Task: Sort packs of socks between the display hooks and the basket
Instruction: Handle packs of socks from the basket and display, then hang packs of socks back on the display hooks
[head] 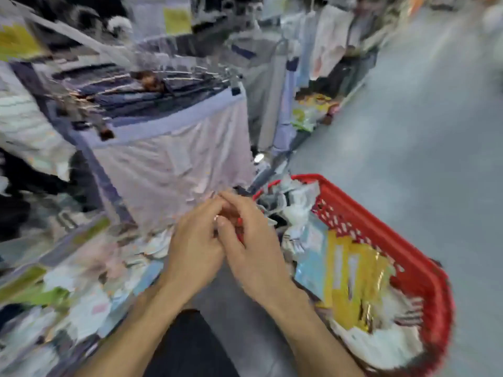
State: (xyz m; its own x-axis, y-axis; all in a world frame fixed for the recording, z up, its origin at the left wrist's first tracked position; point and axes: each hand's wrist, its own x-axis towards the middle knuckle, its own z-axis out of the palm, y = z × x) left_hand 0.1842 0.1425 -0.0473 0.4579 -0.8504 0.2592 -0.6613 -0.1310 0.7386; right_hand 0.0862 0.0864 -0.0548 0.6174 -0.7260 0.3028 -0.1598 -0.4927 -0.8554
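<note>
Hands: left hand (196,248) and right hand (254,248) meet near centre, fingers curled over a small red thing (239,223); I cannot tell the grip.
Basket (381,216): near right, sock packs (353,281) heaped inside.
Risk: a nudge could spill the heaped packs.

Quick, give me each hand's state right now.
Left hand: fingers curled, pressed to the other hand; grip cannot be told, blurred.
Right hand: fingers curled, something red between the hands; hold cannot be told.

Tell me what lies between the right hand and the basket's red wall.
Head view: a light blue pack and a yellow pack, inside the basket.
</note>
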